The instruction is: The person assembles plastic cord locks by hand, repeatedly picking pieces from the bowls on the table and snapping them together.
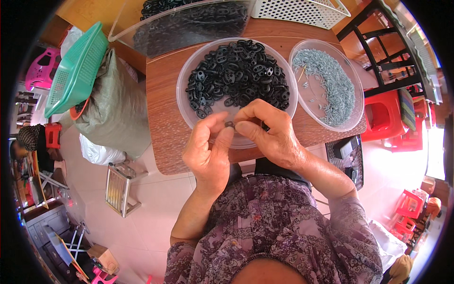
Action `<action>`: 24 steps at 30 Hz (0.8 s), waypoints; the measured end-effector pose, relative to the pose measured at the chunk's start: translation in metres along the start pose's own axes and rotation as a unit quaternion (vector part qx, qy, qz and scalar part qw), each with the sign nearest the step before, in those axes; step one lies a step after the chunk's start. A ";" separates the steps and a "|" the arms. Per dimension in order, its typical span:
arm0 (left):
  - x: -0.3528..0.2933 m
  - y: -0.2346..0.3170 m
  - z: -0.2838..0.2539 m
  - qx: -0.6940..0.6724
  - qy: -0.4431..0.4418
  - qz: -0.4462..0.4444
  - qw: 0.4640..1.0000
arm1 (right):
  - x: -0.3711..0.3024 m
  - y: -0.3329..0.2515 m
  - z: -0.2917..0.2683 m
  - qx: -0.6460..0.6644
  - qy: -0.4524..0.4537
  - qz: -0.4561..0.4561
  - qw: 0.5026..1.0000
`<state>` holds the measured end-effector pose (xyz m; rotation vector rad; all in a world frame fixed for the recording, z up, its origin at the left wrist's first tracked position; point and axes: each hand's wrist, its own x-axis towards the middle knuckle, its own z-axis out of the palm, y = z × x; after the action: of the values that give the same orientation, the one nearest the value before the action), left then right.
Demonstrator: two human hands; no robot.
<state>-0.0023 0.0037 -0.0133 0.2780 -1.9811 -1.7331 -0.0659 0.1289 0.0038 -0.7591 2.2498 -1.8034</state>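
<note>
My left hand [208, 150] and my right hand [276, 139] meet over the near rim of a round, clear plastic tub [181, 97]. Thumb and fingers of each are closed in a pinch. Between the fingertips shows a small dark plastic piece [230, 124], mostly covered by them. Another bit of black shows behind my right thumb, under the curled fingers. Inside the tub lies a heap of black oval plastic pieces with holes [239, 71]. To its right, a second clear tub [294, 90] holds many small silvery pins [333, 85] and a thin wooden stick [301, 73].
Both tubs stand on a brown wooden table [163, 123]. Behind them are a clear bin [189, 31] of black pieces and a white perforated basket [302, 14]. A full sack [113, 104] and green basket [78, 71] are left; red stools [385, 116] stand right.
</note>
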 end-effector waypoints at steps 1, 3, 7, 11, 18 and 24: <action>0.000 0.001 0.000 -0.002 0.001 -0.003 1.000 | 0.000 0.000 0.000 0.000 0.000 0.000 1.000; 0.000 0.001 0.000 0.010 -0.002 0.011 1.000 | 0.001 0.001 0.001 -0.002 0.000 -0.021 1.000; 0.001 0.005 -0.002 0.019 -0.018 0.025 0.999 | 0.005 0.000 -0.001 -0.012 -0.022 -0.042 0.999; 0.005 0.004 -0.007 0.010 -0.015 0.026 1.000 | 0.013 0.002 0.002 -0.020 -0.035 -0.112 0.993; 0.018 0.006 -0.019 -0.093 0.044 -0.016 0.995 | 0.026 0.002 -0.004 -0.034 -0.048 -0.136 0.989; 0.021 0.006 -0.028 -0.116 0.077 -0.021 0.990 | 0.034 0.029 -0.002 -0.197 -0.103 -0.200 0.954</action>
<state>-0.0058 -0.0291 -0.0011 0.3622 -1.6583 -1.8890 -0.1039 0.1184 -0.0166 -1.4939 2.4691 -1.3247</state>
